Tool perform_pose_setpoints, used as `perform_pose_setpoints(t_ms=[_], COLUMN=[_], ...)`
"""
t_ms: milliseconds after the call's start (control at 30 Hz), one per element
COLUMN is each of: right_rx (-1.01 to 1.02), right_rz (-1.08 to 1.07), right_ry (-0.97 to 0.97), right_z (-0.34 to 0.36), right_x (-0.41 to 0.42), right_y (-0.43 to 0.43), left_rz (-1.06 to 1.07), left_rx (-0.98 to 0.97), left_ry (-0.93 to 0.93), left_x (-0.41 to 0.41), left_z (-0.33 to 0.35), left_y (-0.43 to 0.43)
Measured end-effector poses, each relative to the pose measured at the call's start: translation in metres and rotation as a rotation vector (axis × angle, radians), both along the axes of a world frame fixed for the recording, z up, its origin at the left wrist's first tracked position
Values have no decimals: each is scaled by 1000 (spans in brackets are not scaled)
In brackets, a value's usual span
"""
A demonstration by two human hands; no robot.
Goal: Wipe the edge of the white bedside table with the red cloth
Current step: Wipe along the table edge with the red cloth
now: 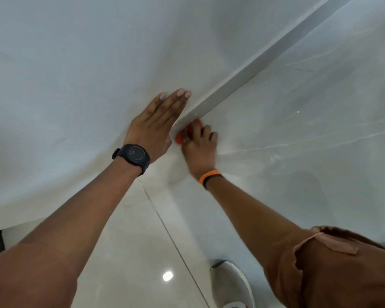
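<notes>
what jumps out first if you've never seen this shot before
Two bare arms reach up the middle of the frame to a white table. The left hand lies flat on its top beside the edge, a black watch on the wrist. Just right of it, the right hand presses a red cloth against that edge.

Glossy tiled floor (129,252); perhaps a white shoe (231,283).

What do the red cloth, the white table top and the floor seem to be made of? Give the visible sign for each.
Red cloth: soft fabric, seemingly; it bunches under the right hand.
White table top: smooth matt board, perhaps laminate; even, no grain. The left hand lies flat on it.
Floor: glossy tile; grout line and lamp reflection.
</notes>
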State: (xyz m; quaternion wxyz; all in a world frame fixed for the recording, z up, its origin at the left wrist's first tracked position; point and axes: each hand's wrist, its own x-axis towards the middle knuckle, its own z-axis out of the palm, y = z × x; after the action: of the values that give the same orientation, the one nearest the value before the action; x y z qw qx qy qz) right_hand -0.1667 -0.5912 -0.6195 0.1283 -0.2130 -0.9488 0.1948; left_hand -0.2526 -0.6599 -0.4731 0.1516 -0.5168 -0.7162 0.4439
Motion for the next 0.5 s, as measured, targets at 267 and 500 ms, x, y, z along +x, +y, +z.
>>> perform_pose_setpoints(t_ms=[267, 500], right_rx=[52, -117], right_rz=[19, -203], right_ry=[-8, -39], right_z=[-5, 0], right_x=[3, -3], right_y=[54, 46], left_rz=[7, 19], left_rx=[24, 53], left_ry=[21, 14], left_x=[0, -1], left_z=[-6, -13], left_y=[-8, -8])
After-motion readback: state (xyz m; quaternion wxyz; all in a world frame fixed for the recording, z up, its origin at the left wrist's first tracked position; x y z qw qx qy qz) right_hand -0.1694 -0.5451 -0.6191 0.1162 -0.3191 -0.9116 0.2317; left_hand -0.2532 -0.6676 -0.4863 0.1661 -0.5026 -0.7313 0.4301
